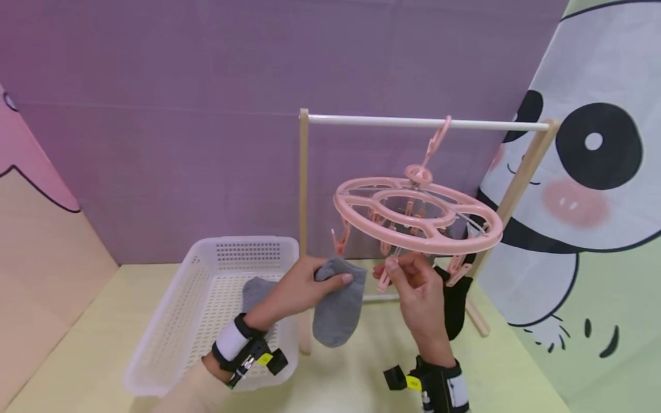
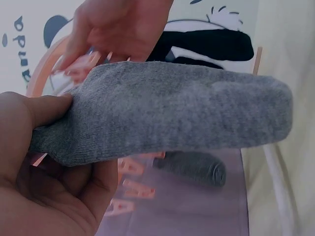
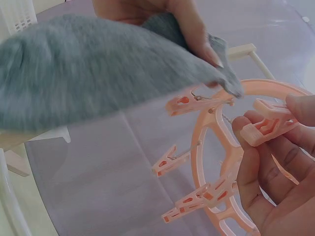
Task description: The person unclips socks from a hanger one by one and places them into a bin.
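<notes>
My left hand [image 1: 310,287] grips a grey sock [image 1: 338,312] near its cuff, thumb on the near side, with the toe end hanging down. Just to its right, my right hand [image 1: 419,295] pinches a pink clothespin [image 1: 383,282] between thumb and fingers. That clothespin hangs from the rim of a round pink drying hanger [image 1: 356,221]. In the right wrist view, the sock's cuff corner is close to the clothespin [image 3: 268,123] but apart from it. Behind my right hand hangs a black sock [image 1: 455,307]. The left wrist view shows another grey sock [image 2: 192,168] beyond the held one.
The hanger hooks over the white bar [image 1: 377,120] of a wooden-legged rack. Several other clothespins, one at the left rim [image 1: 341,238], dangle from it. A white plastic basket [image 1: 170,321] stands at left, with a grey sock [image 1: 255,291] in it, partly behind my left arm.
</notes>
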The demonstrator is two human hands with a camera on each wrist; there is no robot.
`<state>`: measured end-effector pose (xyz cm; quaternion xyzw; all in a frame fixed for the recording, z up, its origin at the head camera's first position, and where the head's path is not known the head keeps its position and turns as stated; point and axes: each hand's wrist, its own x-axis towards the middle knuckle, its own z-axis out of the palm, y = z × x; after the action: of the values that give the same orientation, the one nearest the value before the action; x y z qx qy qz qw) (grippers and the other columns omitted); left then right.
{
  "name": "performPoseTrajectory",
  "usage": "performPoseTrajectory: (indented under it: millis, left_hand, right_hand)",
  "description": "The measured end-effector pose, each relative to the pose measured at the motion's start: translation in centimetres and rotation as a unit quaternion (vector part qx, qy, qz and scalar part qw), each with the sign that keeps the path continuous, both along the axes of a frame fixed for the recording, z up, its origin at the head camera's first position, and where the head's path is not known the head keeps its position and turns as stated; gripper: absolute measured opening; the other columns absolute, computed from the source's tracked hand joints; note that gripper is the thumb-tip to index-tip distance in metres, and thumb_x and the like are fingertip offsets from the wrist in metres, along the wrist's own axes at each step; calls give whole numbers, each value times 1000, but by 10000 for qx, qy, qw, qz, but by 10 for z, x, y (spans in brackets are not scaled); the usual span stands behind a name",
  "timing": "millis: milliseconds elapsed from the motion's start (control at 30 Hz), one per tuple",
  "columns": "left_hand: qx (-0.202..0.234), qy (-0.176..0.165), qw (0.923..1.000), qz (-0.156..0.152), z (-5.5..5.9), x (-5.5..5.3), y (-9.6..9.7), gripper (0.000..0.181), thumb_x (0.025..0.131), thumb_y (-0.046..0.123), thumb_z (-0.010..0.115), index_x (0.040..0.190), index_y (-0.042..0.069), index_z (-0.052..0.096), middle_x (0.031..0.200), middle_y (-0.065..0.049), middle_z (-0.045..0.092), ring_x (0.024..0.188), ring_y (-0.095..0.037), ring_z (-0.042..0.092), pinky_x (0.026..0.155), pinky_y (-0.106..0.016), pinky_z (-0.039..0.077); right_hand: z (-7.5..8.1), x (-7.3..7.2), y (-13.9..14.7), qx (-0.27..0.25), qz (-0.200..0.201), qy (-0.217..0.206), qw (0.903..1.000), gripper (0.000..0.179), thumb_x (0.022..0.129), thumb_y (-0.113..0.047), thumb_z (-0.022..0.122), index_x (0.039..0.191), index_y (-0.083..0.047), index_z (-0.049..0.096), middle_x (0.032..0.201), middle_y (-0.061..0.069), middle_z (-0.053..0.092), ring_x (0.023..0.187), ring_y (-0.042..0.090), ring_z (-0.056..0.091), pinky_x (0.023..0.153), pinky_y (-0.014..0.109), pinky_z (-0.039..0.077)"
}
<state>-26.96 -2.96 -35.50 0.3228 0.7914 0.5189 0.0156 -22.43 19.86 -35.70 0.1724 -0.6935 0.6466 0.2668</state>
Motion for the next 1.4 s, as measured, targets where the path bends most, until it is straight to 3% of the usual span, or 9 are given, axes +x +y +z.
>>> performPoseTrajectory:
  millis: [167, 233, 467, 600, 800, 1133, 1267, 1367, 1400]
  left_hand:
    - [-203, -181, 9994, 203, 3, -2, -26, 30, 102, 33, 70, 82, 12, 64, 67, 6, 50, 65, -9, 55, 65, -27, 46]
    - [-362, -343, 9982, 344, 3, -1, -41, 36, 102, 37, 70, 78, 13, 58, 65, 5, 43, 62, -11, 49, 64, -28, 42]
    - [-839, -488, 9872, 1267, 7, -1, -94, 50, 100, 49, 69, 74, 14, 43, 66, 3, 35, 61, -13, 40, 62, -28, 37]
    - [-979, -519, 9819, 1538, 9, -1, -122, 52, 101, 52, 67, 75, 13, 42, 68, 2, 34, 61, -13, 38, 62, -30, 37]
    - [-1275, -571, 9782, 1536, 0, -2, -153, 46, 103, 49, 64, 81, 13, 47, 71, 3, 35, 64, -11, 41, 62, -29, 37]
    - [-2061, -775, 9684, 1168, -24, -9, -176, 35, 106, 33, 63, 84, 13, 47, 67, 4, 32, 61, -12, 38, 62, -31, 37]
    - [-2393, -828, 9616, 1058, -33, -15, -185, 23, 106, 31, 64, 104, 9, 62, 83, -2, 60, 81, -23, 63, 71, -38, 48]
    - [-2578, -648, 9593, 956, -39, -21, -189, 24, 105, 27, 65, 118, 7, 65, 103, -6, 69, 96, -24, 67, 75, -40, 50]
    - [-2652, -564, 9580, 936, -41, -23, -189, 23, 105, 25, 65, 118, 6, 65, 101, -7, 69, 91, -22, 65, 74, -39, 49]
  right_hand:
    - [0, -1, 0, -22, 106, 119, 9999, 10, 104, 2, 60, 100, 12, 59, 85, -3, 78, 82, 12, 77, 83, 26, 62]
    - [0, -1, -2, -5, 110, 108, 9999, 10, 104, 2, 60, 101, 12, 59, 86, -4, 78, 81, 11, 76, 83, 25, 62]
    - [0, -1, -8, 79, 36, -13, 10000, 9, 103, 2, 61, 100, 10, 60, 84, -6, 77, 81, 9, 77, 83, 25, 62]
    - [1, -1, -11, 219, -2, -67, 9997, 9, 103, 0, 62, 103, 8, 61, 88, -6, 78, 81, 9, 75, 82, 23, 62]
    - [4, 1, -12, 185, -23, -73, 9998, 9, 103, 0, 62, 105, 9, 62, 88, -6, 78, 82, 8, 75, 82, 23, 61]
    - [3, 3, -12, 118, -32, -61, 9999, 9, 103, 1, 63, 105, 9, 61, 89, -7, 78, 83, 8, 76, 80, 23, 61]
    - [3, 3, -11, 185, -111, -20, 9998, 9, 102, 0, 63, 106, 9, 62, 89, -7, 78, 81, 8, 75, 78, 22, 61]
    - [5, 2, -9, 201, -126, -16, 9997, 10, 103, 0, 63, 107, 8, 62, 89, -6, 77, 81, 9, 75, 77, 22, 60]
    - [5, 2, -9, 211, -138, -28, 9997, 10, 103, 0, 63, 108, 8, 62, 89, -6, 77, 81, 9, 74, 78, 22, 60]
